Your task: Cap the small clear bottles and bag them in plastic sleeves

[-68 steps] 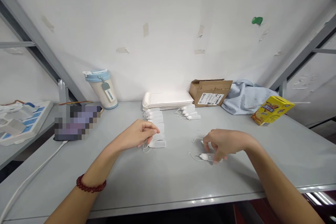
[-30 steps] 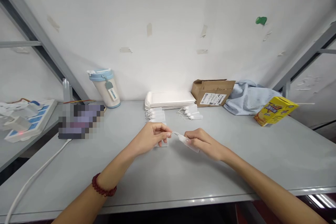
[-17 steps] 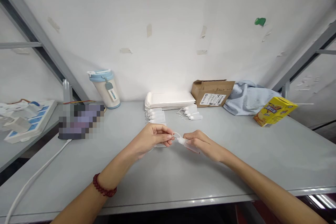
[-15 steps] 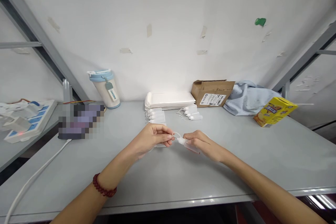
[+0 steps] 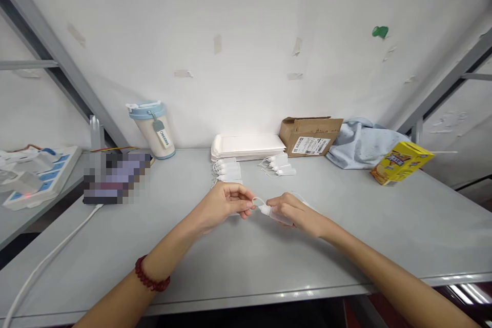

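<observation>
My right hand is closed round a small translucent squeeze bottle, its white nozzle pointing left. Thumb and forefinger of my left hand pinch the end of a thin white loop strap at the nozzle tip. What sits inside that pinch is too small to make out. Behind my left hand lies a row of similar bottles, the nearest partly hidden by the hand. A second group of small bottles lies further right, nozzles to the left.
A stack of white trays stands by the wall, beside a cardboard box. A grey-blue cloth and a yellow carton are on the right. A tumbler, a blurred-out phone and a power strip are leftward.
Both hands hold nearly the same place, with the bottle and strap still between them. The loop strap now bows slightly more openly above the nozzle. The view has shifted a little.
</observation>
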Demonstrator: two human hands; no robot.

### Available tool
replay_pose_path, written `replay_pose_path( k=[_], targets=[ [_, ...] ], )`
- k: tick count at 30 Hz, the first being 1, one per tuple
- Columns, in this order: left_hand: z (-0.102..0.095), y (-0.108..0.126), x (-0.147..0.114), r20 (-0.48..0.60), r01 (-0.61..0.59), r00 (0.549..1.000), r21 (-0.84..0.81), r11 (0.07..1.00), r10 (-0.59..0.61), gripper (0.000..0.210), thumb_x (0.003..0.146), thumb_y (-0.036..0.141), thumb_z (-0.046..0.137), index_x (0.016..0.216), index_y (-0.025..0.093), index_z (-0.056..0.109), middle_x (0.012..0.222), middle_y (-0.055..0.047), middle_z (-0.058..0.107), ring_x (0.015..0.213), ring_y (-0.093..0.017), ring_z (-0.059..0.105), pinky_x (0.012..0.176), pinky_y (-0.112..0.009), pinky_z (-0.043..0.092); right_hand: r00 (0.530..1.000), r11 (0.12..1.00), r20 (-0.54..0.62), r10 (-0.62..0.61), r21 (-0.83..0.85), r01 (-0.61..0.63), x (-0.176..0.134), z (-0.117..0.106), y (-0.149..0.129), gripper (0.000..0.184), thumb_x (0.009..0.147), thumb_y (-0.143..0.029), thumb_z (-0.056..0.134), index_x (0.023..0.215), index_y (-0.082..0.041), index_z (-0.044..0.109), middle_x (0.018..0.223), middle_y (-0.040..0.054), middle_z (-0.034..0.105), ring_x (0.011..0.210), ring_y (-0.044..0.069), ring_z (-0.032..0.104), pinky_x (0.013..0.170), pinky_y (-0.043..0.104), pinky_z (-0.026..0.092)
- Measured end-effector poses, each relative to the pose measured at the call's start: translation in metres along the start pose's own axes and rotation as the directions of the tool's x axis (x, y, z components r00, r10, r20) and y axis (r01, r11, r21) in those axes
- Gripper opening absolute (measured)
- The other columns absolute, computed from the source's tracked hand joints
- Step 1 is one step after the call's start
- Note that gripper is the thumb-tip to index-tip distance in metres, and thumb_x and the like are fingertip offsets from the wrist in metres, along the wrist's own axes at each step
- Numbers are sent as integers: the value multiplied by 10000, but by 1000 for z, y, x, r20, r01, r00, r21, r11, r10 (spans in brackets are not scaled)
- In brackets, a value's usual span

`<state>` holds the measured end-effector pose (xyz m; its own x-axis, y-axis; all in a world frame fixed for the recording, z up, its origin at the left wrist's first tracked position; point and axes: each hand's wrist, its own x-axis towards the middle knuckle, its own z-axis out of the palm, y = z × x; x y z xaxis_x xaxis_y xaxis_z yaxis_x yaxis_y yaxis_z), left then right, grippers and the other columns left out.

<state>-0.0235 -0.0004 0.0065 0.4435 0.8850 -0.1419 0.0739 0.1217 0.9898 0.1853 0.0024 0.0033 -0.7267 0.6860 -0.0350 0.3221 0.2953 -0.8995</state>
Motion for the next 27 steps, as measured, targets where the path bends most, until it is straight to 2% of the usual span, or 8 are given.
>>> replay_pose_path(
  k=[9, 27],
  targets=[
    [4, -3, 0, 28, 8, 1000, 13, 1000, -9, 104, 702, 230, 665, 746, 137, 645, 608, -7, 626, 582, -109, 567, 606, -240, 461, 999, 997, 4, 37, 65, -37, 2, 4, 1, 254, 778, -212, 315, 527, -188, 347, 460, -52, 317, 455, 82, 291, 459, 241, 255],
    [6, -3, -1, 59, 64, 996, -16, 998, -63, 122, 675, 237, 683, 717, 142, 619, 603, -8, 625, 547, -106, 554, 562, -232, 455, 1000, 998, 15, -4, 62, 3, 1, 6, 3, 224, 743, -236, 326, 526, -187, 348, 453, -49, 330, 448, 78, 288, 446, 240, 239]
  ],
)
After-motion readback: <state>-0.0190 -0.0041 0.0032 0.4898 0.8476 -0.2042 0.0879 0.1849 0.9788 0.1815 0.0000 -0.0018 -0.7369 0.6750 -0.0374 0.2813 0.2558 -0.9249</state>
